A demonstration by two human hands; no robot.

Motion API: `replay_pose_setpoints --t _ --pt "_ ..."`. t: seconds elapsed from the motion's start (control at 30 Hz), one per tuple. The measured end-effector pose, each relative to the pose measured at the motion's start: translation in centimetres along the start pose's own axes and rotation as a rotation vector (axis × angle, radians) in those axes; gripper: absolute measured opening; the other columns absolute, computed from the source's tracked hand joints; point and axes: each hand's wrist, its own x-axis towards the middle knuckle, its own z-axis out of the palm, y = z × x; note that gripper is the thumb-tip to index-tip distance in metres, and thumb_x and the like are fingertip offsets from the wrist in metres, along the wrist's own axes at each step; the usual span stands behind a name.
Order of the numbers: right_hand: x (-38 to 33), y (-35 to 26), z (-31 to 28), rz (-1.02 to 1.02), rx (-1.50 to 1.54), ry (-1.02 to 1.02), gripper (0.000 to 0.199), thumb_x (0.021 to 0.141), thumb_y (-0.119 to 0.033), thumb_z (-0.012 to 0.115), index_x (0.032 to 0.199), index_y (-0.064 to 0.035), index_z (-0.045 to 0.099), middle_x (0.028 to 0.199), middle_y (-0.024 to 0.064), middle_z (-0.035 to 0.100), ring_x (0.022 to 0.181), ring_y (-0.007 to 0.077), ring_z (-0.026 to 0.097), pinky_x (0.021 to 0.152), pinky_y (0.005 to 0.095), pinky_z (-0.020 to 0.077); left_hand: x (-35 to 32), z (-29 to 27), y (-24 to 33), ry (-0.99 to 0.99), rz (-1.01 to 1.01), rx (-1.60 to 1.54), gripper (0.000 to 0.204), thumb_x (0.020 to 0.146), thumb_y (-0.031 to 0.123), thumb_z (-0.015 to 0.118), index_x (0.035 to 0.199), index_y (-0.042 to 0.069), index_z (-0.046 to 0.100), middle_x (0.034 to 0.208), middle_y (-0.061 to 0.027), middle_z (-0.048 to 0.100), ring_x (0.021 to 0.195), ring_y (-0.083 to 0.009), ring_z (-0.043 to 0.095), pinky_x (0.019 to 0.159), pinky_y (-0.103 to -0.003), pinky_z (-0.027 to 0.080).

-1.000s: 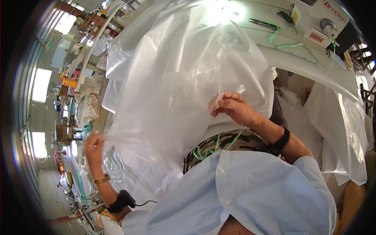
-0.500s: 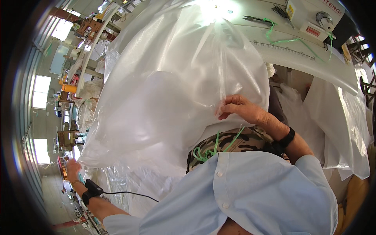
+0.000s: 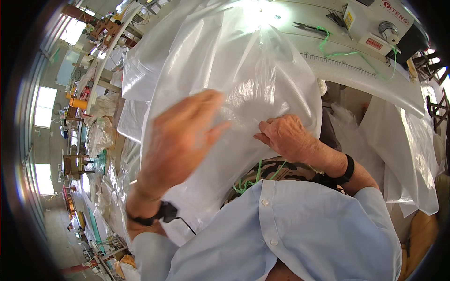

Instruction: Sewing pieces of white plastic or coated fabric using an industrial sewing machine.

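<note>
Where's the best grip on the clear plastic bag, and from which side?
Judging by its pose, grip the crumpled fold of the clear plastic bag just ahead of the right hand, coming from the near side. The film bunches there, so it can be pinched; elsewhere it lies smooth and slack. The left hand hovers beside it.

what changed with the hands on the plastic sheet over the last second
The left hand swung from low at the sheet's left edge up to its middle, near the right hand. The right hand kept pinching the clear plastic sheet; the sewing machine stayed put.
</note>
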Motion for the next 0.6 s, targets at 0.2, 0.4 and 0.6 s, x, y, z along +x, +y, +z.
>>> replay_pose_setpoints --t 0.2,0.4,0.6 --pt "-1.2 0.3 -0.3 -0.041 0.051 0.186 0.025 0.089 -0.025 0.066 0.078 -0.0052 0.057 0.061 0.0078 0.057 0.060 0.0294 0.061 0.056 0.0406 0.0468 5.8 8.6 -0.6 0.292 -0.175 0.024 0.034 0.084 0.016 0.072 0.109 -0.005 0.062 0.098 -0.0189 0.064 0.086 -0.0353 0.064 0.075 -0.039 0.052" --pt "-2.0 1.8 -0.7 -0.045 0.066 0.138 0.024 0.086 -0.025 0.070 0.079 -0.0049 0.057 0.060 0.0072 0.056 0.057 0.0296 0.060 0.054 0.0414 0.0465 5.7 11.1 -2.8 0.227 -0.500 -0.502 0.017 0.091 0.016 0.067 0.084 0.001 0.064 0.066 -0.0011 0.058 0.053 -0.0082 0.051 0.051 -0.024 0.041" --pt "-2.1 1.7 -1.7 -0.082 0.065 0.112 0.025 0.086 -0.022 0.070 0.076 -0.0050 0.056 0.058 0.0068 0.053 0.054 0.0297 0.058 0.052 0.0401 0.0449 6.3 11.8 -1.7 0.074 -0.597 -0.695 0.018 0.089 0.012 0.068 0.082 -0.001 0.059 0.061 -0.0001 0.053 0.050 -0.0063 0.046 0.044 -0.024 0.037"
